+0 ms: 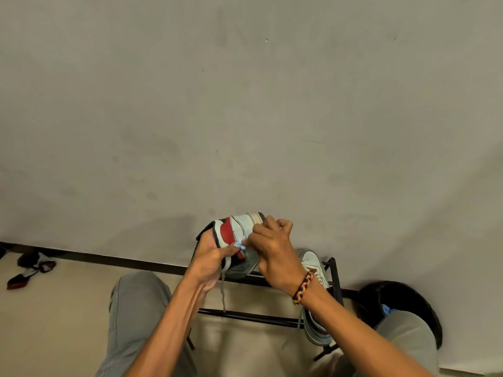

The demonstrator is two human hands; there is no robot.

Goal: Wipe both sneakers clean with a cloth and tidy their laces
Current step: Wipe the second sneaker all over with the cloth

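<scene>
In our hands: we are holding one sneaker (239,235) up in front of the wall (245,104), its white toe pointing away from us and its red side panel facing up.
Left hand: our left hand (209,259) is gripping the sneaker from the heel side, fingers curled round the collar and the thumb lying along the red panel.
Right hand: our right hand (275,251) is curling over the sneaker's near side, fingers bent, pinching a small light-blue cloth (241,244) against the shoe just where our two thumbs are meeting.
Cloth: it is showing only as a small blue wad between the two hands, touching the white and red side of the shoe; the rest is hidden under our right fingers.
Lace: a grey lace (223,289) is hanging loose below our left hand, dangling down past the front bar of the rack (245,317).
Second sneaker: the other sneaker (313,270) is resting on the black rack just below and to the right of our right wrist, partly hidden by that forearm.
Wrist: a braided bracelet (303,288) is sitting round our right wrist.
Beyond the right forearm: a dark bin (408,300) is standing by the wall, something blue showing inside it.
Far left of the grip: a pair of dark shoes (30,268) is lying on the floor, well apart from our hands.
</scene>
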